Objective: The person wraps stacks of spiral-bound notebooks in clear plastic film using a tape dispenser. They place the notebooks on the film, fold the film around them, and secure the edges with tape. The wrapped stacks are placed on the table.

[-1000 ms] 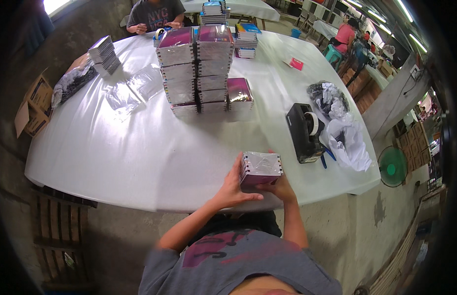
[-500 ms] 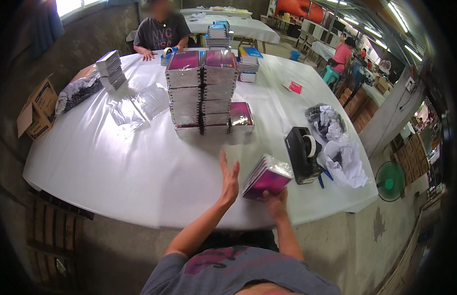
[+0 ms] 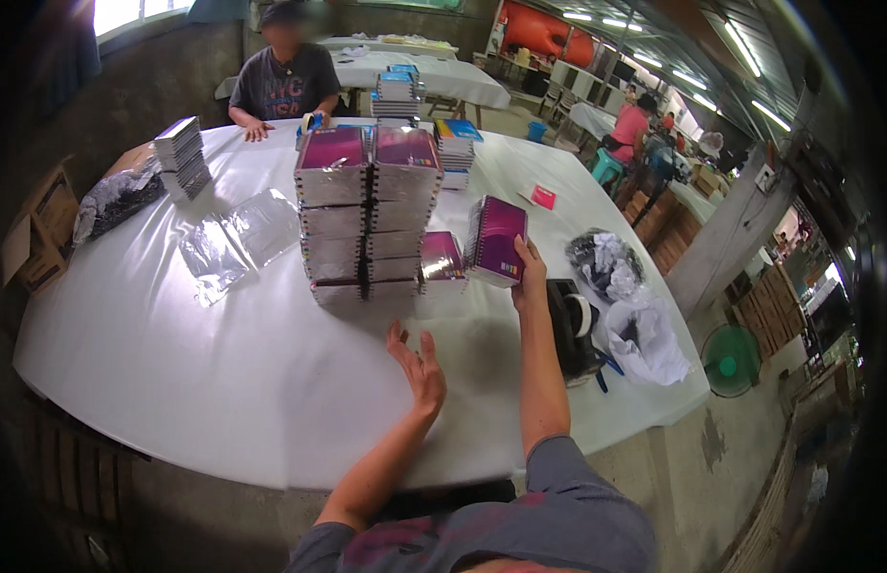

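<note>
Right hand [image 3: 530,279] grips notebook pack [image 3: 496,241]; left hand [image 3: 418,361] apart.

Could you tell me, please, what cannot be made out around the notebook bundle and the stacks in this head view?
- Right hand: palm hidden behind the notebook bundle.
- Low stack: far side hidden by the tall stacks and the bundle.
- Tape dispenser: left part covered by the right forearm.
- Clear wrappers: count unclear; glare.

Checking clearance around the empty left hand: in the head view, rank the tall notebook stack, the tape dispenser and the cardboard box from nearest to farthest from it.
From the left hand:
1. Tall notebook stack, just ahead, mid-table.
2. Tape dispenser, to its right, near the table edge.
3. Cardboard box, far left, off the table.
</note>
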### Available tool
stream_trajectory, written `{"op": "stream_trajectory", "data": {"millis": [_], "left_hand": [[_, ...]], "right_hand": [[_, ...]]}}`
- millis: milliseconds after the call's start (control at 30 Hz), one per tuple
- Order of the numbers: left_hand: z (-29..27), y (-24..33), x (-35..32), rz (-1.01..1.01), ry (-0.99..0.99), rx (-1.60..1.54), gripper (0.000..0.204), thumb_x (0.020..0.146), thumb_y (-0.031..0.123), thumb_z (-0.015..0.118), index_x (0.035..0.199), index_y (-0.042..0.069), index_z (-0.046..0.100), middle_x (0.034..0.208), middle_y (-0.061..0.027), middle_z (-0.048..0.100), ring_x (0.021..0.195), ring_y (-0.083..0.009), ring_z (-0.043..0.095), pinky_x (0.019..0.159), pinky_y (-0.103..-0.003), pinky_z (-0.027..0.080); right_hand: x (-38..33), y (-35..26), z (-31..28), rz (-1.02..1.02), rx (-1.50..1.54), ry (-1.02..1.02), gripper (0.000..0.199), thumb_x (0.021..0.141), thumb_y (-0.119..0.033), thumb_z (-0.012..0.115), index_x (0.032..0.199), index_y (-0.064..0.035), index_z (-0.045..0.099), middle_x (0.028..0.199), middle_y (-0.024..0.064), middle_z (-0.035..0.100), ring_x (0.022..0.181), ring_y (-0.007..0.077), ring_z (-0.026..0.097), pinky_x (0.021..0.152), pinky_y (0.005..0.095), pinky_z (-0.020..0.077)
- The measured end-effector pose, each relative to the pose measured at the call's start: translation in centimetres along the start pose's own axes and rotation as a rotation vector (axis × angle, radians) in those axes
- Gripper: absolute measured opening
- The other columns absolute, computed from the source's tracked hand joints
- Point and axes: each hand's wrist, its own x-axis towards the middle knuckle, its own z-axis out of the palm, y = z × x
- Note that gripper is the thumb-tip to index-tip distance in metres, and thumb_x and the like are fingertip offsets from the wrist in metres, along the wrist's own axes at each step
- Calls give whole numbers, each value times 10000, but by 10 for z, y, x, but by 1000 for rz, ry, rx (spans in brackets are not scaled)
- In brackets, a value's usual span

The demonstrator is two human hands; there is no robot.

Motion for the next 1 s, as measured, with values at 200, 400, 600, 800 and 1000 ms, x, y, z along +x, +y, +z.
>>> {"op": "stream_trajectory", "data": {"millis": [200, 400, 600, 800, 1000], "left_hand": [[1, -10, 5, 43, 36, 17, 661, 933, 396, 471, 1350, -62, 239, 1361, -206, 250, 1201, -312, 316, 1042, -408, 227], [1, -11, 2, -4, -28, 44, 688, 912, 418, 503, 1338, -63, 258, 1341, -208, 270, 1182, -304, 329, 1033, -398, 235], [4, 5, -1, -2, -121, 28, 626, 907, 370, 528, 1336, -18, 289, 1312, -179, 316, 1145, -294, 362, 1012, -390, 264], [2, -5, 18, 78, 23, -34, 568, 893, 339, 554, 1307, 6, 351, 1282, -162, 359, 1132, -285, 382, 997, -379, 292], [-3, 5, 22, 100, 113, -112, 554, 890, 333, 553, 1291, 0, 366, 1273, -170, 371, 1153, -289, 381, 1004, -379, 295]], "right_hand": [[34, 34, 27, 254, -727, -158, 671, 848, -455, 598, 1331, -30, 408, 1218, 125, 545, 1194, 233, 457, 1033, 375, 292], [24, 69, 26, 191, -484, -242, 658, 892, -446, 508, 1406, -75, 331, 1333, 106, 450, 1239, 209, 382, 1049, 330, 240], [42, 89, 9, 193, -291, -202, 638, 900, -418, 472, 1427, -104, 298, 1408, 107, 360, 1289, 221, 330, 1054, 327, 238], [3, 116, -7, -226, -137, 450, 501, 863, -408, 481, 1287, -142, 466, 1221, 99, 483, 1093, 243, 468, 935, 448, 319], [-57, 118, 42, -499, -110, 780, 353, 922, -360, 453, 1057, -39, 510, 971, 89, 521, 818, 200, 507, 680, 340, 424]]}}
